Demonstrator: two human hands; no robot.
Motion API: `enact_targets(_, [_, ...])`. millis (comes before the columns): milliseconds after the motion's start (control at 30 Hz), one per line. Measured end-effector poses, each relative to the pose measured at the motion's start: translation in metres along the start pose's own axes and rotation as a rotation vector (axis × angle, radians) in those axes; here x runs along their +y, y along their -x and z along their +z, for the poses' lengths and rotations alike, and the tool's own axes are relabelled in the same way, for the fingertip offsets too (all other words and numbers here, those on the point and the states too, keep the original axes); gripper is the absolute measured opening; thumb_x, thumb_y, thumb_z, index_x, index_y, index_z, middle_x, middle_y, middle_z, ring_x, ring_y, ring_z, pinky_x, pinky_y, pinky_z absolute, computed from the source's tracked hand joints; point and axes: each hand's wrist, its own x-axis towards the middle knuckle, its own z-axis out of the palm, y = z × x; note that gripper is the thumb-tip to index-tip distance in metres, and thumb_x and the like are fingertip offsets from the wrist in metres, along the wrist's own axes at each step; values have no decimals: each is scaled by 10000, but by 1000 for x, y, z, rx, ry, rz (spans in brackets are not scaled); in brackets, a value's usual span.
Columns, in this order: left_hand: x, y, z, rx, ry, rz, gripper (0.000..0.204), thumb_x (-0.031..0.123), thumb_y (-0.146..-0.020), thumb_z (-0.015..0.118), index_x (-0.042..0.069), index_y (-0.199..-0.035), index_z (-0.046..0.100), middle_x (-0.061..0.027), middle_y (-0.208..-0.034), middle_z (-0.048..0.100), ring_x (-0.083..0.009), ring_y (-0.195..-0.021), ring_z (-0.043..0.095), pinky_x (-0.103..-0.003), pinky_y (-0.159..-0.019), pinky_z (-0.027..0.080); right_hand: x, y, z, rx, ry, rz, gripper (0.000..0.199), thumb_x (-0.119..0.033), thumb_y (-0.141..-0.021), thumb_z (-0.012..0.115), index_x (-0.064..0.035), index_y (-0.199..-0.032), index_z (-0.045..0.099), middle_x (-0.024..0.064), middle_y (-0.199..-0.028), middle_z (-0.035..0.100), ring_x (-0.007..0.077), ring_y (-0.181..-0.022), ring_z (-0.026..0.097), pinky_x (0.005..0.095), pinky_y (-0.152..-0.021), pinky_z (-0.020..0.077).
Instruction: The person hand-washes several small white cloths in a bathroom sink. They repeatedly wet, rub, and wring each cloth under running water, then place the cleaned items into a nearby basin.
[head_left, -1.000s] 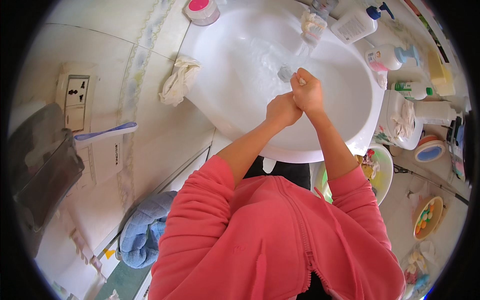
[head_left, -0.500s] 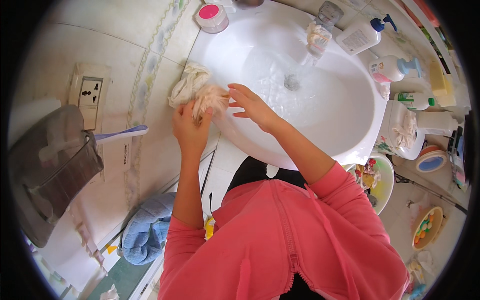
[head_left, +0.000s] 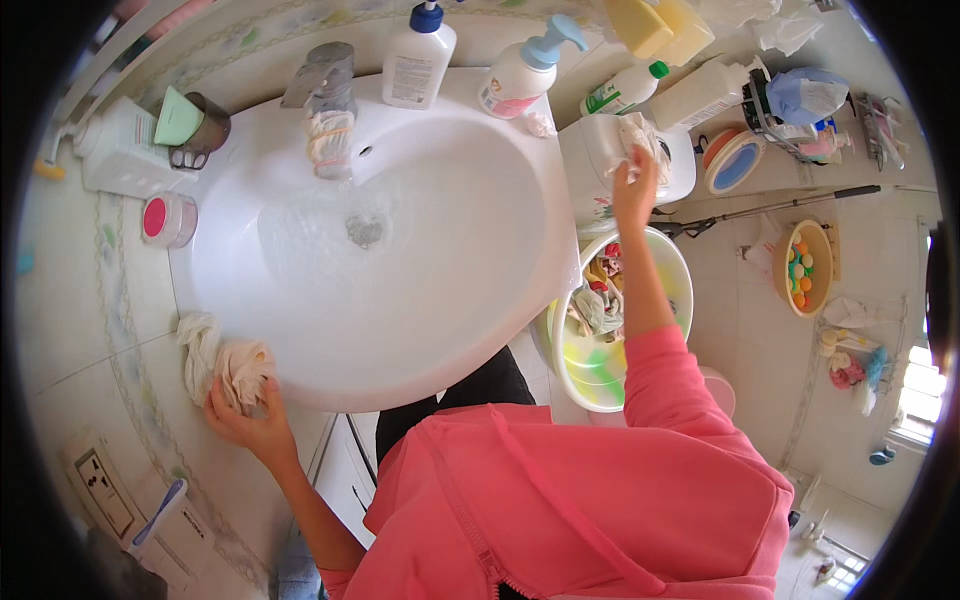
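Observation:
At the sink's left rim my left hand [head_left: 248, 418] curls its fingers and thumb round a bunched beige cloth [head_left: 244, 370]. A whiter crumpled cloth [head_left: 200, 345] lies against it, by the wall. My right hand [head_left: 636, 192] reaches out to the right of the sink, its fingers closed on a pale crumpled cloth [head_left: 645, 135] on top of a white container [head_left: 592, 150]. Between my arms is the white sink [head_left: 480, 240], with shallow water round its drain. Cloth is wrapped about the tap [head_left: 330, 130].
Pump bottles [head_left: 418, 65] stand along the sink's back edge. A pink-lidded jar [head_left: 170, 220] sits at its left end. Below my right forearm, a tub [head_left: 680, 280] holds several pieces of laundry. A long dark rod [head_left: 780, 205] leans beyond it.
The view has swung right. My right hand has left the beige cloth and moved across to the pale cloth on the container. My left hand stays at the beige cloth.

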Motion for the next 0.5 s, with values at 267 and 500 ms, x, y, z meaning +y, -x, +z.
enact_targets(267, [21, -6, -8, -5, -136, -3, 685, 248, -774, 750, 64, -1341, 414, -198, -1383, 322, -357, -1287, 323, -475, -1024, 353, 114, -53, -23, -315, 278, 156, 624, -418, -749, 697, -122, -1276, 542, 193, -1154, 592, 351, -1108, 558, 399, -896, 454])
enact_targets(500, [60, -12, 9, -194, 748, -82, 346, 73, -898, 590, -10, -1220, 493, -155, -1263, 467, -222, -1041, 555, -366, -873, 490, -96, -6, -75, -756, -737, 574, 370, -336, -923, 577, -19, -1113, 596, 31, -877, 614, 101, -722, 548, 229, -644, 456])
